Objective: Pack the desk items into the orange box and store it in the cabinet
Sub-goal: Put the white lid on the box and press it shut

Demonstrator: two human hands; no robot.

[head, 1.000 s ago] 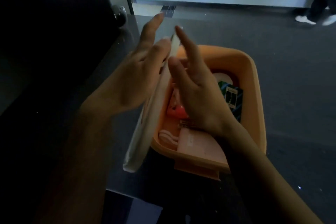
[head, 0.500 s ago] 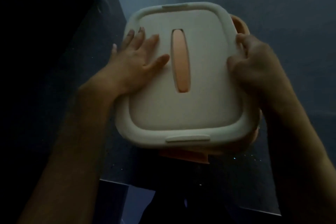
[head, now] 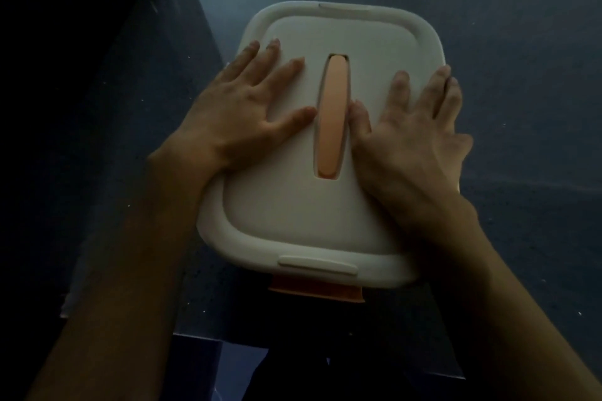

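Orange box (head: 317, 292) sits on dark desk (head: 521, 107), covered by white lid (head: 293, 212); contents hidden. Left hand (head: 241, 114) and right hand (head: 413, 137) lie flat on lid, fingers spread, flanking orange handle (head: 333, 114).

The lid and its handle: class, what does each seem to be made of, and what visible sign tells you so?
Lid: probably moulded plastic, cream, matte; the sign is its smooth rounded rim, with moulded tabs and no sharp glare.
Handle: likely plastic too, orange, smooth, slightly satin; it lies flat in a slot between the left hand and right hand. The dim light leaves rubber possible.
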